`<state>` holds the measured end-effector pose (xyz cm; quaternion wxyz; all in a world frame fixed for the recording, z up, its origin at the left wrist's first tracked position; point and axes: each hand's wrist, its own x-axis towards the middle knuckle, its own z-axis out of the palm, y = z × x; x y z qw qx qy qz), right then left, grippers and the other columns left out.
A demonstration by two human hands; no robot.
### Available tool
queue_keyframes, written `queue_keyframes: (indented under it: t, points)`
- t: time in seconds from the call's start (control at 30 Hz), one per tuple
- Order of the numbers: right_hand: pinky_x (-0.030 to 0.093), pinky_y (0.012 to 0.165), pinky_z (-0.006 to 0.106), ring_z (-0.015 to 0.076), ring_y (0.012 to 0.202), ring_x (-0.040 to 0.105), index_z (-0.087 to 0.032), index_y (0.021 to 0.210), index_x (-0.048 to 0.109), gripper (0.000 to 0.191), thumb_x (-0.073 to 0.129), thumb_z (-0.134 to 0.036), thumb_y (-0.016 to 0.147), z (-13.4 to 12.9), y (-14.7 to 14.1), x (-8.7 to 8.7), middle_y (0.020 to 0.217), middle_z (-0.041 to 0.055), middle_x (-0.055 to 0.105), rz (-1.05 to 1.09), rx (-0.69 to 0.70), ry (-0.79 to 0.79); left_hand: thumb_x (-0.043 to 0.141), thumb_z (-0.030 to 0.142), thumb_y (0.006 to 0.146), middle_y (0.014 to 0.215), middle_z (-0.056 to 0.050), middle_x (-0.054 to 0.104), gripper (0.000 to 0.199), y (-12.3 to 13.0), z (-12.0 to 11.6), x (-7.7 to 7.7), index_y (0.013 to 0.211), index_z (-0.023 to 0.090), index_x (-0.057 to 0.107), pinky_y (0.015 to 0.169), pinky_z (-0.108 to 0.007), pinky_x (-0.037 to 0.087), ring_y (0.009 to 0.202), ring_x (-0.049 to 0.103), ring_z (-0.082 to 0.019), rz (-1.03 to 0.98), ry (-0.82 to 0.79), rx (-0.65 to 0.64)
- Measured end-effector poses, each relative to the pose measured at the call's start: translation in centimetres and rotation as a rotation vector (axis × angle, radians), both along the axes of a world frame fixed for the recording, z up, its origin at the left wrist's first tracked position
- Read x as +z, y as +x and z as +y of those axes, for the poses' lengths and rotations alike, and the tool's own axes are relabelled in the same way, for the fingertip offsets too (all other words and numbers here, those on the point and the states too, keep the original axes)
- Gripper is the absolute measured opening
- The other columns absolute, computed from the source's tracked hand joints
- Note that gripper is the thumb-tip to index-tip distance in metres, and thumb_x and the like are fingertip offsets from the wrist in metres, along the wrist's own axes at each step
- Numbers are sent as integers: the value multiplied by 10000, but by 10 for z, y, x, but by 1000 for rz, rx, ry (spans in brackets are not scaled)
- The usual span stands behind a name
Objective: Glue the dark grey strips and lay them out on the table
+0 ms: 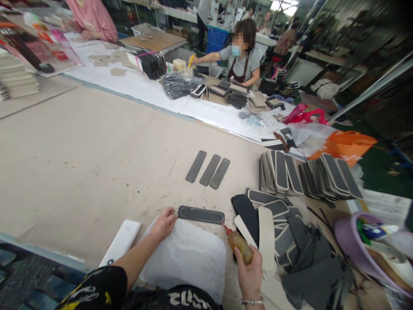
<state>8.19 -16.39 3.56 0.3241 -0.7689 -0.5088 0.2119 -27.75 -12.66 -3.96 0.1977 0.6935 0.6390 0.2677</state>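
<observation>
Here your left hand [164, 224], fingers closed, meets one end of the long dark-grey rounded strip [201, 215] near the counter's [97, 150] near edge, apparently steadying it; your right hand's [251, 270] fingers grip the amber squeeze bottle [239, 245], tilted so its red nozzle [226, 229] reaches the strip's other end.

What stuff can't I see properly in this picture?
All in the head view:
- Bottle: its lower end is hidden by the right hand.
- Left hand: too small to tell if it pinches the dark strip or just touches it.
- Person in pink: head cut off by the top edge.
- Orange bag: its writing is too blurred.
</observation>
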Motion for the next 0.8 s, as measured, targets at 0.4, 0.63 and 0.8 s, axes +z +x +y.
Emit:
queue_keyframes:
  t: [0.4, 0.63, 0.8]
  points:
    - [480, 843, 404, 226, 935, 551, -220, 1068, 524, 317, 602, -399, 818, 32, -111, 0, 986, 61, 563, 125, 440, 122, 420, 258, 917, 1028, -92, 536, 288, 0, 1, 8, 783, 192, 665, 880, -306, 491, 954, 551, -181, 28, 4, -17]
    - [463, 858, 435, 258, 955, 544, -189, 1081, 531, 426, 607, -489, 790, 26, -57, -4, 1004, 90, 563, 21, 288, 79, 399, 257, 930, 1045, -97, 521, 294, -1, 0, 8, 801, 180, 651, 874, -296, 487, 948, 541, -174, 25, 2, -25]
    - [444, 869, 469, 302, 977, 537, -160, 1070, 533, 558, 603, -598, 732, 9, -3, -7, 1008, 120, 572, -58, 77, 62, 405, 260, 927, 1033, -93, 524, 289, -1, 0, 9, 795, 183, 649, 865, -292, 488, 942, 544, -174, -3, 9, -12]
